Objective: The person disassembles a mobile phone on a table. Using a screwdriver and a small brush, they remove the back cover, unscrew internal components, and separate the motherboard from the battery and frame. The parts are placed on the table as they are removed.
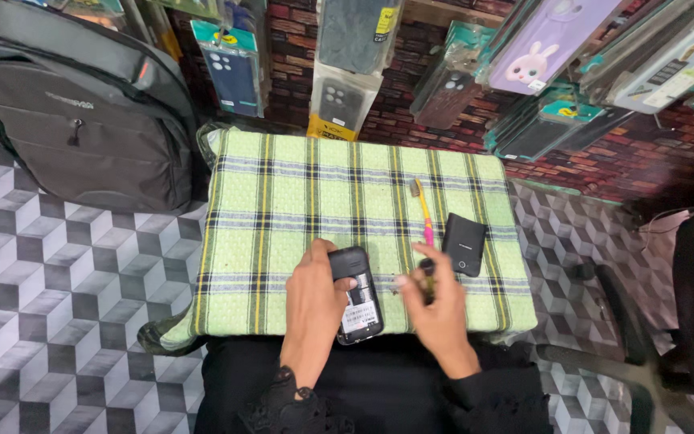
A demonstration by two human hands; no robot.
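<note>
My left hand [312,305] holds a small black phone [357,296] flat on the green checked cloth [283,209], its back cover off and the inside showing. Just to the right of the phone, my right hand [438,309] grips a dark thin tool [427,277]. A yellow and pink toothbrush [424,210] lies on the cloth above my right hand. Beside it on the right rests a black back cover [465,243].
A grey backpack [82,120] leans at the back left on the cube-patterned surface [58,321]. Packaged phone cases [347,56] hang along the brick-patterned wall behind. A dark chair [684,321] stands at the right.
</note>
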